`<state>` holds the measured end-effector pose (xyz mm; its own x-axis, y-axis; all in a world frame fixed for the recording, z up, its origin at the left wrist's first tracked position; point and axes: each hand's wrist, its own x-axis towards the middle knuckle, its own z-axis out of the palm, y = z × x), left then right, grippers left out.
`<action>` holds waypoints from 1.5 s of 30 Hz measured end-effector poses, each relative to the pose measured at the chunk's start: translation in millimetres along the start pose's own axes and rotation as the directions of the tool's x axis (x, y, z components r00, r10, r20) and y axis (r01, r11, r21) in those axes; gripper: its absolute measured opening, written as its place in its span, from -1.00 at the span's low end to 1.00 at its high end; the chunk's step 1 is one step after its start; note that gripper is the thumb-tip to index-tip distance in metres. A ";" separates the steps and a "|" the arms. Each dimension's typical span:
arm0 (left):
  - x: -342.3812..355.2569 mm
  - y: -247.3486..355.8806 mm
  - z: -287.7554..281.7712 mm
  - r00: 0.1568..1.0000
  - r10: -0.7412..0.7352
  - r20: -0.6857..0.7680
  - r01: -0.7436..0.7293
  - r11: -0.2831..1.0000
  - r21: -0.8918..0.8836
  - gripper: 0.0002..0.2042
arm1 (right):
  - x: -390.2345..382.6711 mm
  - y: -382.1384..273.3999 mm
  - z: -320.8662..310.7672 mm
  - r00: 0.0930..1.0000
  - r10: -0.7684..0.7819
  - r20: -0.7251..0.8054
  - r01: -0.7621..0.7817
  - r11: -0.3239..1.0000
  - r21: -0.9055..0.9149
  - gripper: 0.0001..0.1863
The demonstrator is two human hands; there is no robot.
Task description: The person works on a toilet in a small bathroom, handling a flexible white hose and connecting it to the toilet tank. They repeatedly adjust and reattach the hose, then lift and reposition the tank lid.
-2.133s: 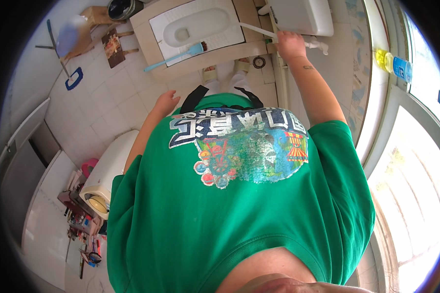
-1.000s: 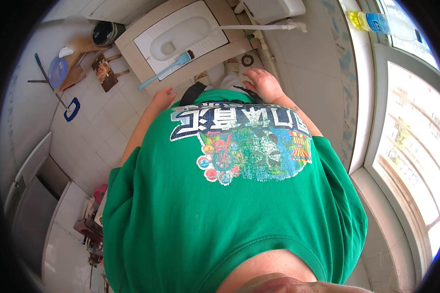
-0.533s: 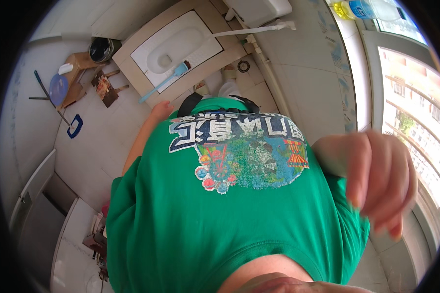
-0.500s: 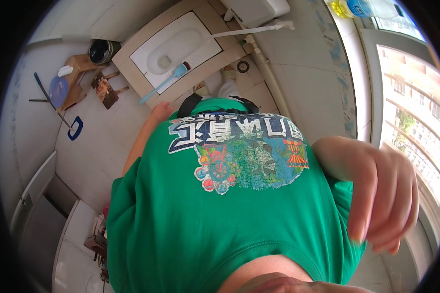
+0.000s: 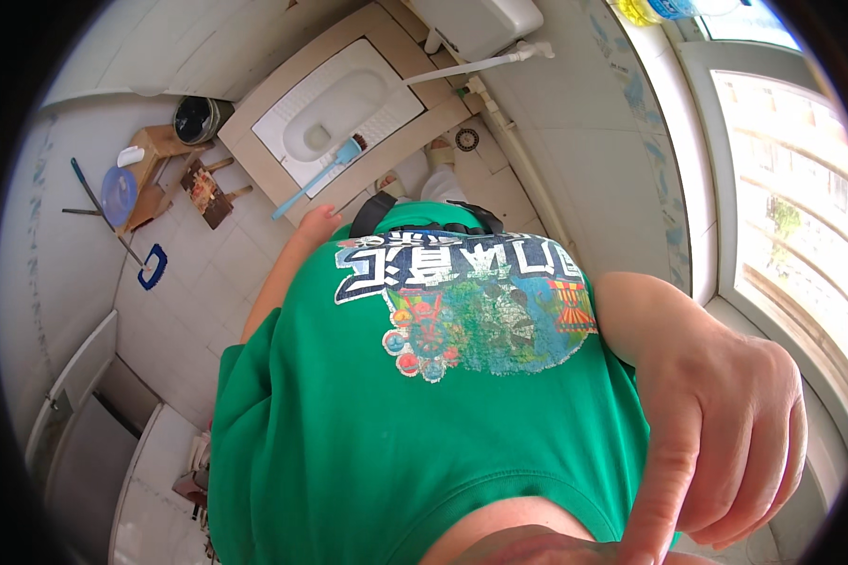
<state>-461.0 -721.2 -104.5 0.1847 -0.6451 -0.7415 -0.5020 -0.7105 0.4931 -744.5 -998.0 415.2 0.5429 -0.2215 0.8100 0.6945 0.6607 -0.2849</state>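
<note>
My right hand (image 5: pixel 716 424) is raised close by at the lower right, in front of my green T-shirt's sleeve side. Its index finger stretches down to the edge of my jaw, and the other fingers are loosely bent. Nothing shows in it. Down at my side hangs my left hand (image 5: pixel 318 224), small and partly behind the green T-shirt (image 5: pixel 405 414); its fingers are too indistinct to read. Nearest to it is a light-blue long-handled brush (image 5: pixel 318 179), which lies across the rim of the white squat toilet (image 5: pixel 292 102), apart from the hand.
A dark bucket (image 5: pixel 198 121), a wooden stool (image 5: pixel 203 193), a blue basin (image 5: pixel 120 196) and a blue-edged mop (image 5: pixel 152 267) are at the left. A white cistern (image 5: pixel 476 24) and pipe (image 5: pixel 476 68) are at the back. At right is a bright window (image 5: pixel 787 202) with a bottle (image 5: pixel 664 9) above.
My right hand's index finger has reached down and left to my jaw. The view has tilted slightly; the brush stays where it lay, and my left hand still hangs beside me.
</note>
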 end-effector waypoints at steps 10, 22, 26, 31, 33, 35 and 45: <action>-11.1 11.2 15.7 0.999 -0.007 -0.038 0.005 0.998 -0.056 -0.57 | -5.4 17.7 -8.4 0.999 -0.045 -0.006 0.044 0.987 -0.153 -0.86; -49.3 13.6 63.4 0.957 -0.238 -0.164 0.188 0.943 -0.273 -0.51 | -94.1 -33.5 -288.8 0.711 -0.182 -0.679 -0.584 -0.690 -0.428 -0.62; -64.7 3.9 93.2 0.936 -0.282 -0.209 0.217 0.933 -0.287 -0.52 | -130.8 -42.7 -365.0 0.823 -0.048 -0.565 -0.328 -0.853 -0.405 -0.43; -93.7 25.8 106.3 0.913 -0.379 -0.151 0.290 0.862 -0.416 -0.53 | -151.0 -39.4 -390.4 0.682 -0.059 -0.729 -0.340 -0.908 -0.245 -0.34; -98.9 22.9 116.2 0.910 -0.386 -0.150 0.301 0.864 -0.403 -0.53 | -150.7 -42.0 -386.9 0.553 -0.039 -0.832 -0.395 -0.891 -0.222 -0.35; -98.6 17.7 125.0 0.919 -0.363 -0.154 0.284 0.880 -0.382 -0.53 | -156.4 -44.4 -385.5 0.636 -0.033 -0.771 -0.352 -0.902 -0.251 -0.42; -73.0 48.6 107.6 0.934 -0.275 -0.227 0.174 0.907 -0.383 -0.53 | -148.1 -43.0 -357.7 0.566 -0.163 -0.808 -0.505 -0.843 -0.184 -0.19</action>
<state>-589.8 -678.4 -75.4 0.5028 -0.4707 -0.7249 -0.0996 -0.8647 0.4924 -685.9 -1250.2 124.1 0.5758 -0.8126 0.0901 -0.7733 -0.5771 -0.2627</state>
